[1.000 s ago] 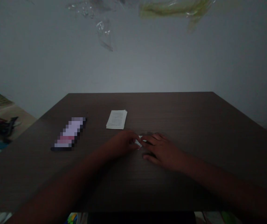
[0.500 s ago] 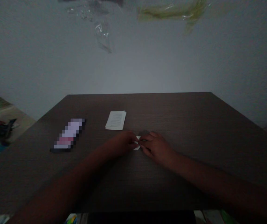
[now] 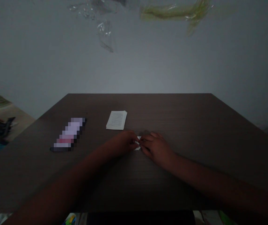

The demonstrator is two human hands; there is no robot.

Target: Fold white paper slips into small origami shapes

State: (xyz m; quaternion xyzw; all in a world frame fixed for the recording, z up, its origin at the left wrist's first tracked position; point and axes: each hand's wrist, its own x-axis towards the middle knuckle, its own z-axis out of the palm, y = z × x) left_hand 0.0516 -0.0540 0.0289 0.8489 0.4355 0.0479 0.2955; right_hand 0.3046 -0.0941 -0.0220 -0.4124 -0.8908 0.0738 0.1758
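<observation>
Since a second ago the right hand (image 3: 156, 147) has drawn in, its fingers narrowed. With the left hand (image 3: 123, 141), it closes on a small white paper (image 3: 137, 147), mostly hidden, at the dark wood table (image 3: 182, 118). Farther off lie a stack of printed sheets (image 3: 116, 120) and a pixelated, unreadable flat object (image 3: 69, 134).

The left hand (image 3: 123, 142) and right hand (image 3: 156, 148) meet around a small piece of white paper (image 3: 137, 145) on the dark wood table (image 3: 182, 115), just below a stack of printed sheets (image 3: 116, 120) (a pixelated pink-and-white item (image 3: 69, 134) lies farther left).
</observation>
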